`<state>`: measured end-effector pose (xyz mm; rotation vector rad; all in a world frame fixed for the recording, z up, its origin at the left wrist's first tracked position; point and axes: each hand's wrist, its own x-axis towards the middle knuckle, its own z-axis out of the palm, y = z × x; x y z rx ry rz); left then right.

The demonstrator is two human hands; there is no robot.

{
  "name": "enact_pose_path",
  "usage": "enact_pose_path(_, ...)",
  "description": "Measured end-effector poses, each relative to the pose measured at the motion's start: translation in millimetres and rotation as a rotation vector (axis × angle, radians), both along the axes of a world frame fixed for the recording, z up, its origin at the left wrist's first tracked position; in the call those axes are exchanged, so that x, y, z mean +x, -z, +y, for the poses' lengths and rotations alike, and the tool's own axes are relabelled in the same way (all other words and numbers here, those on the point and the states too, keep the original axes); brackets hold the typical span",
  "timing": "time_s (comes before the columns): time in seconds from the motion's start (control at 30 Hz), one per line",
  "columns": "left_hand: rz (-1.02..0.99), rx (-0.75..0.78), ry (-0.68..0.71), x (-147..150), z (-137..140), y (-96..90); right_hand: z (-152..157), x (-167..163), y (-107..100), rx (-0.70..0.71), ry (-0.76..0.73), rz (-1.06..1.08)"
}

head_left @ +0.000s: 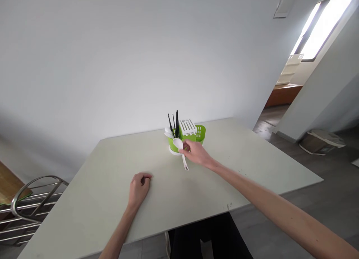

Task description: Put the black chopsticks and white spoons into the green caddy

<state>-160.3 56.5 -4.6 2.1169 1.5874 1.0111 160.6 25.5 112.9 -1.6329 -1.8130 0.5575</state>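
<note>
My right hand (194,152) pinches a white spoon (177,143) just below its bowl. The bowl is up and the handle slants down toward me. Right behind it stands a green and white utensil holder (189,139), partly covered by my hand and the spoon. Black chopsticks (177,126) rise from its left section, and white spoons (168,132) lean out at that side. A white slotted rack (188,127) tops the middle. My left hand (138,187) rests on the table with its fingers curled in, and nothing shows in it.
The pale table (112,158) meets a plain wall (126,64) at its far edge. On the left is a metal-railed rack (30,203). A bin-like container (319,141) stands on the floor at the right, near a window (322,27).
</note>
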Motion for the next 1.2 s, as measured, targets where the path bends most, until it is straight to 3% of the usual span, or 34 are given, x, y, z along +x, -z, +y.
enact_pose_path(0.13, -0.015, 0.001, 0.003, 1, -1, -0.6, 14, 4, -43, 0.273, 0.071, 0.007)
enact_pose_path(0.27, -0.026, 0.013, 0.017, 0, -2, 0.2, 35, 4, -60, 0.468, 0.119, -0.253)
enact_pose_path(0.5, -0.049, 0.012, 0.041, -3, -2, 4.6, 67, -6, -36, 0.49, 0.065, -0.642)
enact_pose_path(0.8, -0.055, 0.005, 0.051, -3, -3, 4.7, 73, -10, 2, 0.507, -0.019, -0.787)
enact_pose_path(0.97, -0.056, 0.008, 0.053, -3, -2, 5.6, 66, -9, 5, 0.531, -0.043, -0.844)
enact_pose_path(1.2, -0.037, 0.022, 0.049, -3, -2, 1.7, 40, 13, -2, 0.583, -0.142, -0.725)
